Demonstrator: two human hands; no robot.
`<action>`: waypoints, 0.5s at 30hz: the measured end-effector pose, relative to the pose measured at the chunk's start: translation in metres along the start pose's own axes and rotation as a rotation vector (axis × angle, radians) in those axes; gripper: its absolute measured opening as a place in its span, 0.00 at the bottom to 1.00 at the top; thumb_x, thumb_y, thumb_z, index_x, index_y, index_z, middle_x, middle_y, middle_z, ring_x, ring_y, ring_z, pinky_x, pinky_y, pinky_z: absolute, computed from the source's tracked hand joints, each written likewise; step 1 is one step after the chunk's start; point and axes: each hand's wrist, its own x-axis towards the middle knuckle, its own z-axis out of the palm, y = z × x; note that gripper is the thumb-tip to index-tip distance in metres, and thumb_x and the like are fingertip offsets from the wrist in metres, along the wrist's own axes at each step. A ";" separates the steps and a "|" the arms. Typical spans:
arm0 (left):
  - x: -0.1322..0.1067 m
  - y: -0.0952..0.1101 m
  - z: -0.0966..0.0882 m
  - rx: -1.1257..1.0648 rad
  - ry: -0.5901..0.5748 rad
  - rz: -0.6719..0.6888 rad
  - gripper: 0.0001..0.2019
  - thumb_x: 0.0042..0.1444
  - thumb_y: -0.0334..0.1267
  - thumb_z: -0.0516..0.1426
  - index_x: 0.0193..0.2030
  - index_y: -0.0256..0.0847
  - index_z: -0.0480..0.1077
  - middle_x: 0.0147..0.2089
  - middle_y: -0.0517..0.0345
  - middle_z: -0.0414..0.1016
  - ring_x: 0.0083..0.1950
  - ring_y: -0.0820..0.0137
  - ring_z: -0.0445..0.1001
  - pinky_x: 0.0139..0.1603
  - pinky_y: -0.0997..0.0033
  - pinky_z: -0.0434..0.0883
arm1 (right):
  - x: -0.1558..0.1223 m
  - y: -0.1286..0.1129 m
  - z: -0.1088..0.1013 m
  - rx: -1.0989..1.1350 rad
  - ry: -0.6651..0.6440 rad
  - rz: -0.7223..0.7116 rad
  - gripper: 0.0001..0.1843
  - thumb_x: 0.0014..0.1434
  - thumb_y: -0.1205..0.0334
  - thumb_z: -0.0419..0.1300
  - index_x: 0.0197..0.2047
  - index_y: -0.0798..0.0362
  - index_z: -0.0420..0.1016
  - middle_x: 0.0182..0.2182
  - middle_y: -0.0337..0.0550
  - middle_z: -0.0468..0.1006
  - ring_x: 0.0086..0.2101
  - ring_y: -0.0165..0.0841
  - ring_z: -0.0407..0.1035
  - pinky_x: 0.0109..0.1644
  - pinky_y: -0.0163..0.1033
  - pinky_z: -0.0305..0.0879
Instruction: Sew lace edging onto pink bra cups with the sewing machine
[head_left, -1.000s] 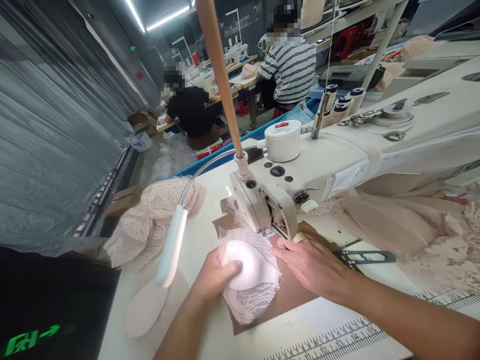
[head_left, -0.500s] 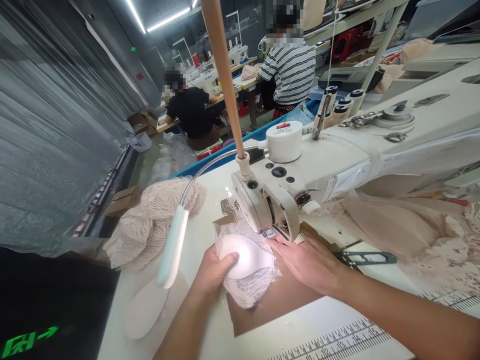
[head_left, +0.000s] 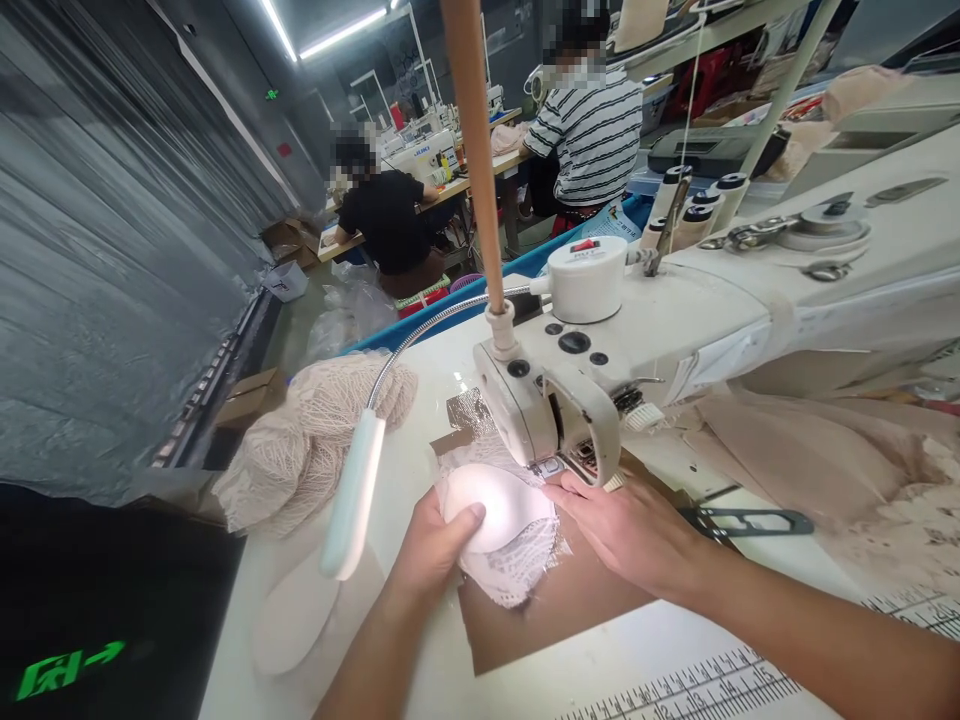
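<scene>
A pale padded bra cup with lace fabric around and under it lies below the head of a white sewing machine. My left hand grips the cup at its left side, thumb pressed on top and the other fingers hidden underneath. Beside the presser foot, my right hand has its fingertips closed at the cup's narrow right edge; part of the fingers is hidden behind the machine head. A lamp on a bendy neck lights the cup.
Bundled lace and loose cup pads lie on the left of the table. Thread snips and beige fabric are at right, and a printed ruler runs along the front. Two people sit at machines behind.
The view has shifted slightly, moving the machine to the right in the picture. The cup has turned a little, its narrow end now higher. Both hands keep nearly the same hold.
</scene>
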 end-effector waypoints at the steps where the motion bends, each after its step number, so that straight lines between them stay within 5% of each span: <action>1: 0.000 0.000 0.000 -0.001 -0.002 0.014 0.27 0.47 0.43 0.65 0.53 0.33 0.68 0.47 0.43 0.76 0.49 0.54 0.74 0.51 0.58 0.70 | 0.000 0.001 0.002 -0.007 0.014 0.000 0.23 0.52 0.79 0.47 0.46 0.53 0.75 0.34 0.44 0.76 0.33 0.35 0.65 0.36 0.39 0.57; 8: 0.002 -0.002 -0.006 -0.007 -0.002 0.081 0.27 0.49 0.42 0.65 0.55 0.34 0.68 0.53 0.42 0.74 0.54 0.54 0.72 0.54 0.59 0.69 | -0.003 0.009 0.008 0.024 0.020 -0.043 0.22 0.55 0.76 0.46 0.48 0.54 0.73 0.33 0.45 0.74 0.32 0.35 0.65 0.33 0.38 0.57; 15: 0.002 -0.006 -0.010 0.004 -0.028 0.123 0.26 0.53 0.40 0.62 0.57 0.35 0.65 0.55 0.42 0.72 0.58 0.54 0.68 0.56 0.58 0.67 | -0.003 0.004 0.000 0.092 -0.047 -0.134 0.15 0.59 0.73 0.46 0.38 0.53 0.73 0.28 0.40 0.66 0.23 0.29 0.53 0.26 0.37 0.46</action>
